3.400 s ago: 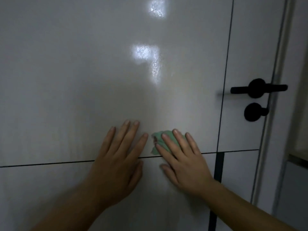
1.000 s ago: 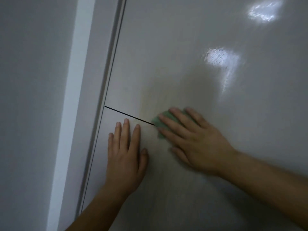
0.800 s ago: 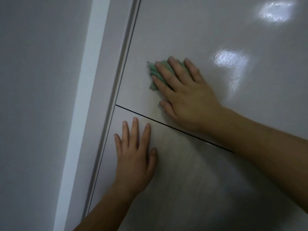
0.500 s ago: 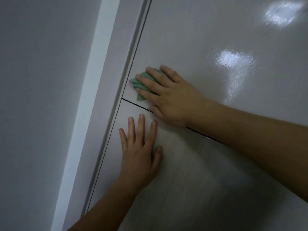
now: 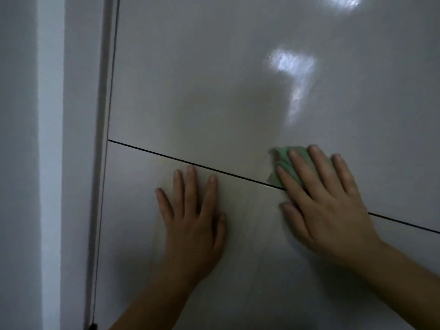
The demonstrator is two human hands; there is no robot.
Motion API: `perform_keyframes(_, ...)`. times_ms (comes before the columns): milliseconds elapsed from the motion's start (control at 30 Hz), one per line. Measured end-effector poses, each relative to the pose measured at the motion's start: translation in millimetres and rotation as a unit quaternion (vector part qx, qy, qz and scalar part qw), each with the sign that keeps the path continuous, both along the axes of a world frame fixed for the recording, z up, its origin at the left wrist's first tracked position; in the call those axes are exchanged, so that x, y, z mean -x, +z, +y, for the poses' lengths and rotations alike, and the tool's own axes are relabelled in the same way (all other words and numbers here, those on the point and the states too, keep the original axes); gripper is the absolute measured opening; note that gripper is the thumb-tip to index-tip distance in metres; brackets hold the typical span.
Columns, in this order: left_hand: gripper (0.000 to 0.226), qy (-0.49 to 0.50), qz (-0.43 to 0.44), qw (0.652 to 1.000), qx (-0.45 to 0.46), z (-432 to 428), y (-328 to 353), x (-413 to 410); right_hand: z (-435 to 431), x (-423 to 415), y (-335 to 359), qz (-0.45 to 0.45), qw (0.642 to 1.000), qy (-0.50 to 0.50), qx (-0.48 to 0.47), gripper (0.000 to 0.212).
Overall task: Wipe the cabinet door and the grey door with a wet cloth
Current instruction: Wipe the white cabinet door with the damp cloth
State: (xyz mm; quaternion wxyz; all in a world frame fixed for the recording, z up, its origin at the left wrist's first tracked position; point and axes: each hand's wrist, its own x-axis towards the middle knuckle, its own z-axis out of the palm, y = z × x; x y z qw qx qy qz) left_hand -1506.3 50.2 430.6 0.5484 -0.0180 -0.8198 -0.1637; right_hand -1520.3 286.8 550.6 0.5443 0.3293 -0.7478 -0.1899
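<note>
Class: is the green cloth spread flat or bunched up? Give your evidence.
Bunched up: the green cloth shows creased folds and sits as a small wad pressed under the flat right hand.

green cloth (image 5: 283,163) flat on glossy grey door (image 5: 214,91), straddling its groove

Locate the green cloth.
Head view, right of centre: the green cloth is pressed on the grey door under the right hand, at the black groove.

Two hands are seen, a left hand (image 5: 192,225) and a right hand (image 5: 328,206). One green cloth (image 5: 282,158) is counted. One door (image 5: 202,79) is seen, with one black line (image 5: 166,156) and two bright spots (image 5: 290,65).
</note>
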Motion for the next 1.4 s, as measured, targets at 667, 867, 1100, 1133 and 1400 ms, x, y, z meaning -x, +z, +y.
perform_keyframes(667,0.072,-0.122,0.027,0.966,0.225,150,-11,-8,122,6,-36,0.003,0.869,-0.046,0.492,0.067)
perform_keyframes(867,0.071,-0.124,0.023,0.966,0.227,191,-15,-10,190,1,-94,-0.023,0.935,-0.067,0.348,0.062)
perform_keyframes(1100,0.069,-0.135,-0.001,0.955,0.262,239,-17,-5,216,4,-112,-0.024,0.869,-0.057,0.492,0.065)
perform_keyframes(1133,0.069,-0.130,0.001,0.957,0.258,242,-18,-5,214,3,-124,-0.029,0.893,-0.056,0.446,0.064)
perform_keyframes(1400,0.068,-0.124,0.002,0.962,0.244,251,-22,0,286,6,-113,-0.008,0.858,-0.094,0.505,0.064)
